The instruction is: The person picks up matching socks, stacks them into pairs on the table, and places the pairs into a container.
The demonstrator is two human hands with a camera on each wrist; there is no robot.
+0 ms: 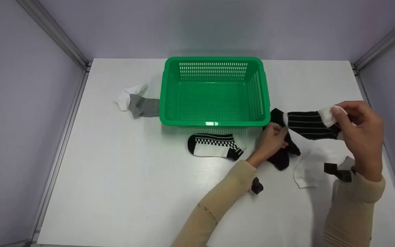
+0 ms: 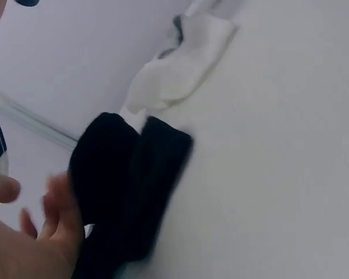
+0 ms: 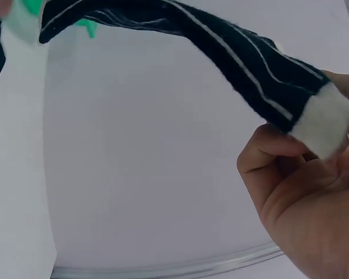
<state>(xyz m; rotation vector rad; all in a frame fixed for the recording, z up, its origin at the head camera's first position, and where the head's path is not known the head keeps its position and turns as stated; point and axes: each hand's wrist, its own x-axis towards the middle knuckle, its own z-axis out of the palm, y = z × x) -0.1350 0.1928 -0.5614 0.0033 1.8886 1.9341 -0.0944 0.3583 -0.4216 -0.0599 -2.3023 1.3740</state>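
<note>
In the head view my right hand (image 1: 363, 132) pinches the white end of a black sock with thin white stripes (image 1: 303, 123), between thumb and fingers. The sock stretches out to the left, above a white sock (image 1: 315, 164). The right wrist view shows the striped sock (image 3: 238, 55) hanging away from the right hand (image 3: 314, 192). My left hand (image 1: 272, 140) is by the basket's near right corner, over black socks (image 1: 279, 161). From the left wrist, the hand (image 2: 35, 244) has thumb and fingers apart, beside a black sock (image 2: 157, 180).
A green basket (image 1: 214, 123) stands at the back middle. In front of it lies a black-and-white checkered sock (image 1: 211, 145). Grey (image 1: 147, 107) and white socks (image 1: 125, 97) lie left of it. Small dark pieces of fabric (image 1: 257, 186) show beside the sleeves. Walls enclose the table.
</note>
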